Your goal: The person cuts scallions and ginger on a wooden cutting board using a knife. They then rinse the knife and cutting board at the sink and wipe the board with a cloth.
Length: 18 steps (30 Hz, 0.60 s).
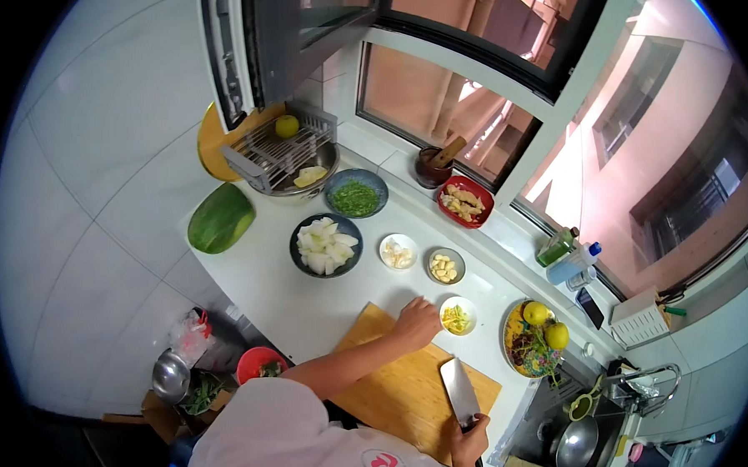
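Observation:
My left hand (417, 323) reaches over the far edge of a wooden cutting board (380, 375), its fingers curled beside a small white bowl (471, 327) of thin yellow strips (454, 318). Whether those fingertips grip anything is hidden. At the board's right side, my right hand (470, 440) is closed round the handle of a cleaver (458, 390), whose broad blade lies over the wood. Beyond the board are a bowl of peeled garlic cloves (443, 269), a white bowl of pale pieces (398, 253) and a dark plate of white chunks (325, 246).
Chopped greens (355, 198) fill a blue bowl, left of a red dish of ginger-like pieces (463, 203). A green melon (221, 218) lies at the counter's left end. A patterned fruit plate (513, 353) and sink (556, 392) are right. An open window frame (253, 55) juts inward above.

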Each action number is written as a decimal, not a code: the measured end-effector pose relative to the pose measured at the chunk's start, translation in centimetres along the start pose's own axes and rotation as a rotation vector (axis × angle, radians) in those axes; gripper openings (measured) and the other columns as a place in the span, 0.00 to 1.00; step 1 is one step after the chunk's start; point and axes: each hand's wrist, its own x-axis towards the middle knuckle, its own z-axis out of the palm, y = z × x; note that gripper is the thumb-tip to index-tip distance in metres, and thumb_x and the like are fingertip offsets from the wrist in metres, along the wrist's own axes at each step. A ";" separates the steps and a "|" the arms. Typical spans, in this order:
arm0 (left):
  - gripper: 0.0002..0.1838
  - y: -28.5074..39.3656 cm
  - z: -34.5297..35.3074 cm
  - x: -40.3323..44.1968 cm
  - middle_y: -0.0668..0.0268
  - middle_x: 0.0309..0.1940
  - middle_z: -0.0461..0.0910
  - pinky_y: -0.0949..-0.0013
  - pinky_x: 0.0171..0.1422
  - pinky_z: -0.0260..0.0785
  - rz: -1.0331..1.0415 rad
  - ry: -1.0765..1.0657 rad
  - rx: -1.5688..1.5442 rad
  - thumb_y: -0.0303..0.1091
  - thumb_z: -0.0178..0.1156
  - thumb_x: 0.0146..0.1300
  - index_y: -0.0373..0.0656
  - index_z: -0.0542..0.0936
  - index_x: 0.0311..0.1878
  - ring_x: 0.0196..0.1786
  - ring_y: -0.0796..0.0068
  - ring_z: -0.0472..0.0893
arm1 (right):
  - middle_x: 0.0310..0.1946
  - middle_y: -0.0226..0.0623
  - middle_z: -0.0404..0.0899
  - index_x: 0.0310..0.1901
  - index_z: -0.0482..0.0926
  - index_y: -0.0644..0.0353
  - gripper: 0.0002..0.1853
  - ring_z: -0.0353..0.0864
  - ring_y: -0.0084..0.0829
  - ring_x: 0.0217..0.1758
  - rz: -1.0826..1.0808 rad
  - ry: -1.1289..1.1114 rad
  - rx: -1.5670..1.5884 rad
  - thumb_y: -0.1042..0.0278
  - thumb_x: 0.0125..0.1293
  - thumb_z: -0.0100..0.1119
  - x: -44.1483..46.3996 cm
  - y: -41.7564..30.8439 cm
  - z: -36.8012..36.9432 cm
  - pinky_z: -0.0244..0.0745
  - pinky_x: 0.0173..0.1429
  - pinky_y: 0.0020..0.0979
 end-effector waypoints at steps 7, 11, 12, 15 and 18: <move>0.38 -0.7 1.3 -12.7 0.49 0.74 0.64 0.44 0.82 0.48 -0.019 0.036 -0.139 0.44 0.65 0.62 0.39 0.67 0.74 0.79 0.48 0.58 | 0.37 0.46 0.82 0.52 0.72 0.58 0.29 0.83 0.49 0.42 -0.021 0.054 -0.099 0.65 0.49 0.77 -2.1 1.5 0.7 0.77 0.45 0.46; 0.43 -1.7 1.3 -16.7 0.50 0.76 0.63 0.46 0.84 0.43 0.025 0.098 -0.049 0.53 0.66 0.60 0.37 0.68 0.73 0.81 0.52 0.56 | 0.39 0.43 0.82 0.49 0.76 0.59 0.27 0.80 0.51 0.42 -0.065 0.035 -0.204 0.66 0.47 0.77 -2.0 1.5 0.9 0.76 0.46 0.49; 0.43 -1.8 1.2 -17.2 0.49 0.75 0.64 0.46 0.84 0.42 0.014 0.050 -0.012 0.55 0.64 0.61 0.35 0.68 0.73 0.80 0.51 0.57 | 0.39 0.41 0.81 0.46 0.77 0.58 0.24 0.79 0.50 0.42 -0.074 0.043 -0.183 0.67 0.48 0.76 -2.0 0.7 0.4 0.75 0.46 0.49; 0.42 -2.2 0.9 -17.8 0.48 0.74 0.66 0.47 0.84 0.43 0.091 0.092 0.017 0.56 0.63 0.62 0.34 0.70 0.71 0.79 0.50 0.60 | 0.39 0.40 0.81 0.46 0.78 0.57 0.22 0.78 0.48 0.43 -0.172 0.065 -0.235 0.67 0.49 0.74 -2.2 0.0 0.1 0.73 0.47 0.48; 0.43 -2.3 1.0 -17.6 0.45 0.73 0.66 0.43 0.82 0.46 0.117 0.101 0.096 0.58 0.63 0.61 0.32 0.70 0.70 0.78 0.47 0.61 | 0.43 0.40 0.79 0.48 0.78 0.56 0.21 0.77 0.46 0.46 -0.110 0.040 -0.277 0.67 0.51 0.72 -2.6 -0.7 0.2 0.72 0.50 0.46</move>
